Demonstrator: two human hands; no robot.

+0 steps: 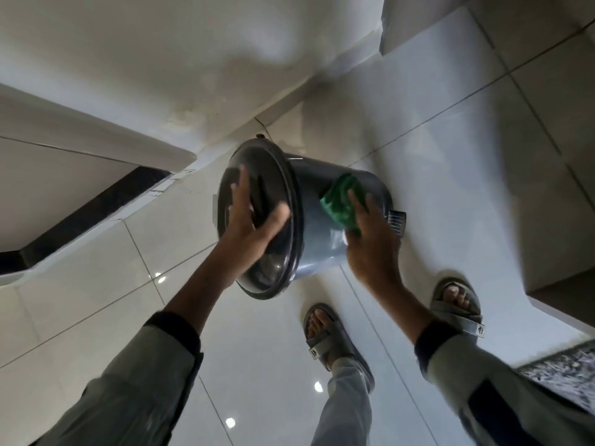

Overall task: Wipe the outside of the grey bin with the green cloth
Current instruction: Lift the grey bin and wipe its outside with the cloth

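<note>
The grey bin [317, 252] is tilted over on its side above the tiled floor, its dark lid [273, 272] turned toward me. My left hand [254, 217] lies flat on the lid with fingers spread, steadying it. My right hand [370, 233] presses the green cloth [339, 201] against the bin's curved outer wall, fingers over the cloth. A ribbed foot pedal [396, 222] sticks out near the bin's base, just beyond my right hand.
Glossy pale floor tiles [450, 156] spread all around. A white wall [145, 59] runs behind the bin, with a black-edged step or ledge [96, 207] at left. My sandalled feet [325, 336] stand below the bin. A speckled stone surface [566, 365] is at lower right.
</note>
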